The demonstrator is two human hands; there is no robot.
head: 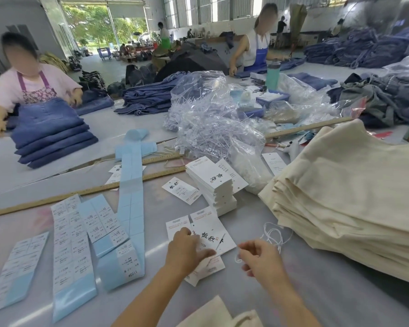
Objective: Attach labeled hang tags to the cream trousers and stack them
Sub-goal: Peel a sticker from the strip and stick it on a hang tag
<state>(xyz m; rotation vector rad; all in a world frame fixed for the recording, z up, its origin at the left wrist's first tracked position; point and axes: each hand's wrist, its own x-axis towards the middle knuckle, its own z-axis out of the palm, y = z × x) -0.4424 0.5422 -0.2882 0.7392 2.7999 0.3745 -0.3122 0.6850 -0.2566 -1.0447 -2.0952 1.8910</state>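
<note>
Your left hand [187, 250] presses three loose hang tags [216, 234] flat on the tabletop [281, 291]. Your right hand [260, 258] pinches one white string [273, 234]; one stack of cream trousers [350, 197] lies beside

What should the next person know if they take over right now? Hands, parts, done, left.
Left hand: fingers flat, pressing the loose hang tags on the table.
Right hand: pinching a white string that trails toward the trousers.
Tag stack sits behind; label strips lie to the left; cream trousers are piled to the right, and one cream piece lies at the near edge.
Done: string picked up.
Left: thread the tag, attach it, stack.
</note>
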